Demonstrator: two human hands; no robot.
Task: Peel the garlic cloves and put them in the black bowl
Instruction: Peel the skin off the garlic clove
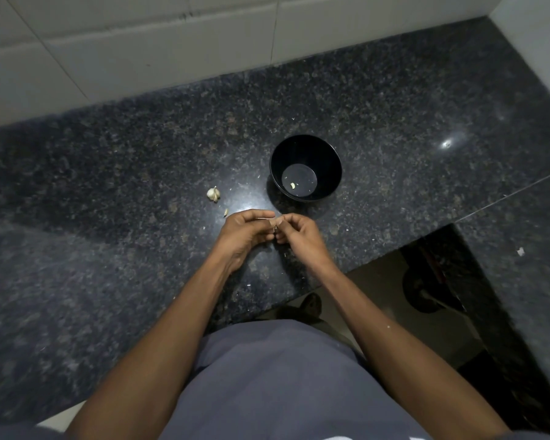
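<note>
left hand (245, 234) fingers curled, pinching | right hand (296, 235) fingers curled, pinching | fingertips meeting

Both forearms are bare from elbow to wrist, with no sleeve, watch, bracelet or ring showing on the left hand (245, 235) or the right hand (299, 235). At the bottom centre of the frame the torso wears a plain grey-blue shirt (277, 379), smooth and unprinted. Just above its hem, a dark shoe (311, 304) shows.
</note>
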